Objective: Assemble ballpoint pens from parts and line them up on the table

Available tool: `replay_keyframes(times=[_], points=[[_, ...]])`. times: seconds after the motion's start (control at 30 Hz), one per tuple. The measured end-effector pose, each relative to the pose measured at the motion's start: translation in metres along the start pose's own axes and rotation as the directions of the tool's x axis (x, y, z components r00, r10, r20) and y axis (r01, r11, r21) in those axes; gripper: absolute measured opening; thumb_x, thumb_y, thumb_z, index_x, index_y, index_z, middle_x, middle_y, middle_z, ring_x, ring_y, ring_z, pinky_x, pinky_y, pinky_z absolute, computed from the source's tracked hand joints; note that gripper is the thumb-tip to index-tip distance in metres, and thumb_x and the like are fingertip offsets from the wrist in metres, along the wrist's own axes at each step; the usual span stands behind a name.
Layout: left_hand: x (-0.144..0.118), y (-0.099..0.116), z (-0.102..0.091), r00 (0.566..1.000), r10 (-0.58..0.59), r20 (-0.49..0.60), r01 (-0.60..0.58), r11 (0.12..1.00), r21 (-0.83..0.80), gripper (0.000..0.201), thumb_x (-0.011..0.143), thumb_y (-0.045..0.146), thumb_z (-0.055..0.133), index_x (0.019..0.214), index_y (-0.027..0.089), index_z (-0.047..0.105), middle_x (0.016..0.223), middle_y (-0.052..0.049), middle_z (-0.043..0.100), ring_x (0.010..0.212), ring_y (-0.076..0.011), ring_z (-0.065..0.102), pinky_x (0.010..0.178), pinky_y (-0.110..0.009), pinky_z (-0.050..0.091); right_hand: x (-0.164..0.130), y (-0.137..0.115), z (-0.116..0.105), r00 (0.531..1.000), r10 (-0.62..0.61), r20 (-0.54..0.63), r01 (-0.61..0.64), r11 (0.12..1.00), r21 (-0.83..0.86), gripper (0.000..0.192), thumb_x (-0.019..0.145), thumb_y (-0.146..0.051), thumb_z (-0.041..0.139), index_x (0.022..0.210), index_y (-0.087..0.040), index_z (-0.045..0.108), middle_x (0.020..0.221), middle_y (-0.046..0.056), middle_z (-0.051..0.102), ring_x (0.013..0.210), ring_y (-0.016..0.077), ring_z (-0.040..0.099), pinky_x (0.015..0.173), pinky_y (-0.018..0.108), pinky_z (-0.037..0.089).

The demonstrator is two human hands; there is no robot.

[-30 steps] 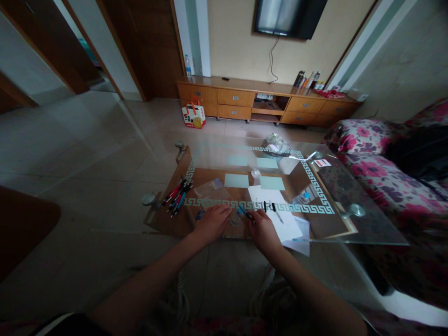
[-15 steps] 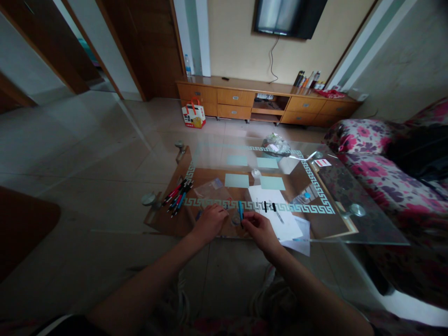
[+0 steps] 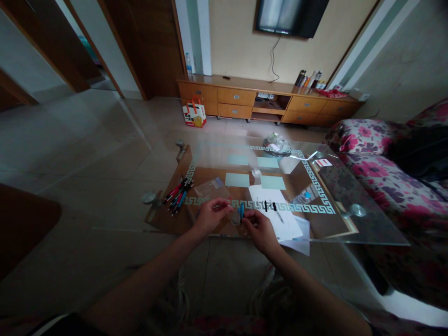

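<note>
Holding a slim blue pen (image 3: 242, 210) nearly upright in the right hand (image 3: 258, 228), above the glass coffee table (image 3: 371, 228).
Right thumb and fingertips pinch it, left of the white paper (image 3: 289, 227); the left hand (image 3: 209, 218) sits near, fingers bent toward its thumb, any grip too small to tell. Apparently mid-handling, the pen calls for a light, steady pinch.

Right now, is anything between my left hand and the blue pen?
Nothing visible blocks the straight path: an open gap separates your left hand from the blue pen in your right hand. A small clear object shows just below that line in the picture, apparently on the table.
</note>
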State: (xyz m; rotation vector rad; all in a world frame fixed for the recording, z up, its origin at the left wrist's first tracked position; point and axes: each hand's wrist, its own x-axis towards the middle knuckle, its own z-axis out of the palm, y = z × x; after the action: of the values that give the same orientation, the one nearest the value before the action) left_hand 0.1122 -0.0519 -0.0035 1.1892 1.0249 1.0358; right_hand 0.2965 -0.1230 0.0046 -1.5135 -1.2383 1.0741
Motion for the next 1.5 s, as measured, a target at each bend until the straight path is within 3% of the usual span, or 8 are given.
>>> replay_keyframes(times=[0.17, 0.43, 0.8, 1.1, 1.5], points=[[-0.001, 0.009, 0.0, 0.999, 0.037, -0.02, -0.037, 0.998, -0.042, 0.027, 0.074, 0.036, 0.079, 0.087, 0.014, 0.069, 0.09, -0.007, 0.075, 0.084, -0.0189, 0.072, 0.085, -0.035, 0.057, -0.002, -0.002, 0.001, 0.999, -0.009, 0.035, 0.012, 0.998, -0.067, 0.02, 0.084, -0.035, 0.063, 0.095, -0.018, 0.065, 0.085, 0.004, 0.071, 0.071, 0.0163, 0.065, 0.061, 0.026, 0.05], [-0.004, 0.013, 0.0, 0.991, 0.134, 0.013, -0.135, 0.99, 0.048, 0.024, 0.076, 0.036, 0.078, 0.091, 0.017, 0.077, 0.093, -0.007, 0.077, 0.089, -0.0211, 0.072, 0.089, -0.038, 0.058, -0.008, -0.004, 0.003, 0.995, -0.078, 0.069, 0.091, 0.973, -0.211, 0.015, 0.086, -0.029, 0.06, 0.095, -0.02, 0.067, 0.082, 0.003, 0.071, 0.067, 0.0153, 0.064, 0.059, 0.025, 0.048], [-0.008, 0.016, 0.002, 0.981, 0.183, 0.068, -0.191, 0.972, 0.137, 0.021, 0.083, 0.035, 0.072, 0.095, 0.018, 0.076, 0.094, -0.007, 0.076, 0.089, -0.0198, 0.071, 0.087, -0.033, 0.057, -0.009, -0.005, 0.004, 0.996, -0.059, 0.073, 0.075, 0.969, -0.236, 0.013, 0.085, -0.028, 0.061, 0.093, -0.02, 0.068, 0.081, 0.002, 0.072, 0.066, 0.0149, 0.064, 0.057, 0.024, 0.046], [-0.012, 0.021, -0.001, 0.938, 0.3, 0.171, -0.338, 0.898, 0.281, 0.019, 0.09, 0.033, 0.064, 0.096, 0.019, 0.076, 0.098, -0.007, 0.074, 0.095, -0.0197, 0.068, 0.09, -0.033, 0.053, -0.01, -0.005, 0.004, 0.996, -0.074, 0.059, 0.086, 0.969, -0.233, 0.013, 0.085, -0.026, 0.06, 0.094, -0.021, 0.068, 0.082, 0.002, 0.072, 0.066, 0.015, 0.064, 0.058, 0.025, 0.047], [-0.019, 0.028, 0.002, 0.929, 0.301, 0.215, -0.356, 0.885, 0.3, 0.02, 0.091, 0.028, 0.061, 0.103, 0.021, 0.075, 0.104, -0.007, 0.073, 0.099, -0.0196, 0.067, 0.092, -0.033, 0.053, -0.009, -0.005, 0.004, 0.993, -0.103, 0.057, 0.113, 0.972, -0.208, 0.014, 0.087, -0.028, 0.059, 0.095, -0.021, 0.067, 0.085, 0.003, 0.071, 0.069, 0.0156, 0.064, 0.059, 0.025, 0.048]])
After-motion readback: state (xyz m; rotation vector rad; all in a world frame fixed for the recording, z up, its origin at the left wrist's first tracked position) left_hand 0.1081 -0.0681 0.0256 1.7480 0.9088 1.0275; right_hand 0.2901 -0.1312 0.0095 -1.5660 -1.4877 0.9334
